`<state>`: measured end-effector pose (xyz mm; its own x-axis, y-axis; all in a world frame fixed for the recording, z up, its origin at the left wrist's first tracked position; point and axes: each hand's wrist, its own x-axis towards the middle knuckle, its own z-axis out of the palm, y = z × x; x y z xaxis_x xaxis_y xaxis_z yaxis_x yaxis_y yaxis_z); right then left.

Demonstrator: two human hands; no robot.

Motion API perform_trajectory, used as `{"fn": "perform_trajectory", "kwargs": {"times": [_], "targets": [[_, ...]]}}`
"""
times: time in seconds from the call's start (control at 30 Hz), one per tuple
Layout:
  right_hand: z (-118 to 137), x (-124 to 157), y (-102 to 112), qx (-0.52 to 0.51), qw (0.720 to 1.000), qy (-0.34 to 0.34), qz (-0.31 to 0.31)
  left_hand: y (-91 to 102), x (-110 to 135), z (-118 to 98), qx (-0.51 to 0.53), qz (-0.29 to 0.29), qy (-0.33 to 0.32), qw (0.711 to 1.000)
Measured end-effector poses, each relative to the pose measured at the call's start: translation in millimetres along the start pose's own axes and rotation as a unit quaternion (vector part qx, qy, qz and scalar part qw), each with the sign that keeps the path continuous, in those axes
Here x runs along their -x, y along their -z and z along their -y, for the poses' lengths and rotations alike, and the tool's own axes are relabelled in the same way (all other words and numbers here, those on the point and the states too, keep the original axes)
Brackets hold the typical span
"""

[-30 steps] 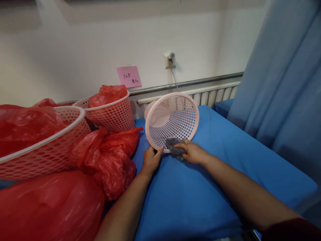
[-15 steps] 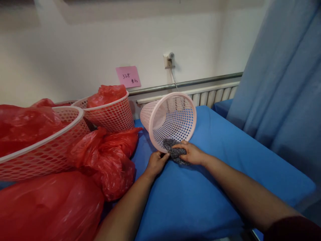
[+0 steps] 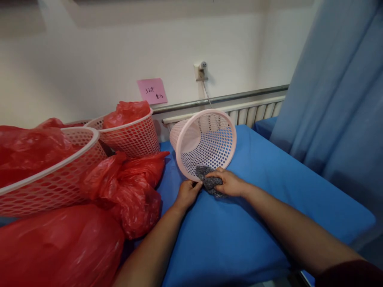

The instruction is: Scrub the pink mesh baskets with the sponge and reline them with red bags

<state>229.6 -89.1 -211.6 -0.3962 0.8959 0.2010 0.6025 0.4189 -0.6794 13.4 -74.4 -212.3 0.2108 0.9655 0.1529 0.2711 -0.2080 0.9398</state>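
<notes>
A pale pink perforated plastic basket (image 3: 178, 153) lies on its side on the blue-covered bed (image 3: 227, 239), its mouth facing me. My left hand (image 3: 188, 194) is closed on the lower rim, thumb and fingers pinching it. In my right hand (image 3: 229, 182) is a bunched dark grey speckled cloth (image 3: 213, 182), pressed over the rim just right of my left hand. Part of the cloth reaches inside the basket's mouth. The right fingertips are partly hidden by the cloth.
To the left stand pink baskets (image 3: 128, 137) lined or filled with red plastic bags (image 3: 127, 105). A tied red bag (image 3: 134, 199) and a bulging one (image 3: 60, 247) lie in front. Behind are a radiator (image 3: 251, 113), metal pipe (image 3: 239, 97) and plugged socket (image 3: 201, 72). A blue curtain (image 3: 335, 99) hangs right.
The basket has turned slightly, its base shifting a little to the right. Both hands stay at the lower rim, with the cloth in nearly the same place.
</notes>
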Motion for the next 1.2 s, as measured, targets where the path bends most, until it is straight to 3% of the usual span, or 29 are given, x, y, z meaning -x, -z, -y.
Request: {"fn": "perform_trajectory", "kwargs": {"times": [0.07,0.2,0.27,0.4,0.5,0.57,0.63,0.73,0.8,1.03,1.2], "targets": [[-5.8,-0.5,3.9,0.02,1.0,-0.02,-0.007,2.8,0.1,-1.1,0.0,-0.006,0.0,1.0],[-24.3,0.6,31.5,0.148,0.971,-0.169,-0.084,14.4,1.9,-13.0,0.008,-0.085,-0.02,0.996],[-26.7,1.6,38.7,0.164,0.961,-0.193,-0.109,16.3,2.7,-16.7,0.012,-0.115,-0.028,0.993],[-10.6,2.2,21.5,0.136,0.983,-0.112,-0.055,6.4,1.9,-10.4,0.019,-0.075,-0.014,0.997],[0.8,1.7,3.7,0.051,0.999,-0.016,0.001,-0.8,0.4,-3.8,0.013,-0.019,-0.003,1.0],[-0.7,1.6,3.3,0.018,1.0,0.007,0.015,1.0,0.1,-4.4,0.01,-0.014,-0.003,1.0],[-8.8,1.8,13.2,0.068,0.997,-0.041,-0.009,8.0,0.5,-9.4,0.011,-0.044,-0.008,0.999],[-21.6,2.3,34.7,0.183,0.967,-0.156,-0.081,19.2,1.7,-18.6,0.014,-0.123,-0.03,0.992],[-23.3,2.6,42.6,0.21,0.955,-0.183,-0.097,21.2,2.3,-20.3,0.01,-0.147,-0.043,0.988],[3.0,9.8,21.8,0.173,0.976,-0.132,0.008,0.1,-0.9,-1.5,-0.015,-0.026,-0.009,1.0],[-5.9,8.9,22.6,0.181,0.973,-0.142,-0.009,4.9,-1.9,-4.6,-0.027,-0.05,-0.03,0.998]]}}
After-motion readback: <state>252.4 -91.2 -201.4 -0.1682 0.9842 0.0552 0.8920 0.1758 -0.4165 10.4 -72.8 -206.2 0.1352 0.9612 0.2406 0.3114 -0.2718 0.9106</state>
